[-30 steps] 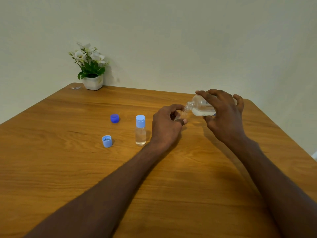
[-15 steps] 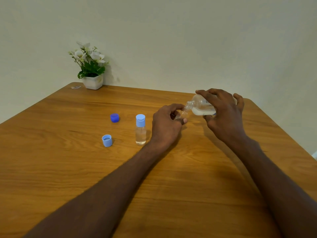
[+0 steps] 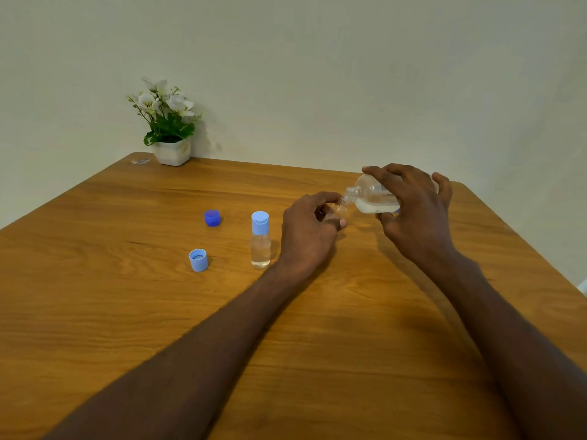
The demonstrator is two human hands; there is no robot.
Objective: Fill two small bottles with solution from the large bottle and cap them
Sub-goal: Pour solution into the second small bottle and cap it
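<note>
- Head camera view showed the right hand (image 3: 413, 211) curled round the large bottle (image 3: 376, 198), tipped nearly level with its open neck angled down toward the mouth of a small bottle (image 3: 339, 211).
- That small bottle was pinched between the thumb and fingers of the left hand (image 3: 309, 231), near the middle of the wooden table (image 3: 95, 312); most of it lay hidden behind the hand, so its fill level could not be read.
- A spill looked the likeliest fault: both necks were narrow, and a slight drift of either hand would probably send solution onto the fingers or the wood.
- Overfilling also seemed possible, since the left hand covered the body of the receiving bottle.
- The solution pooled low along the tipped bottle's side; a steeper tilt might bring a sudden surge.
- A second small bottle (image 3: 260, 239) stood upright just left of the left hand, capped in light blue and holding clear liquid; a careless forearm could knock it over.
- A light blue cap (image 3: 198, 260) lay open side up further left, well apart from the pouring, with a dark blue cap (image 3: 212, 217) beyond it.
- At the table's far corner sat a potted plant (image 3: 168, 128) with white flowers, against a plain pale wall (image 3: 317, 74).
</note>
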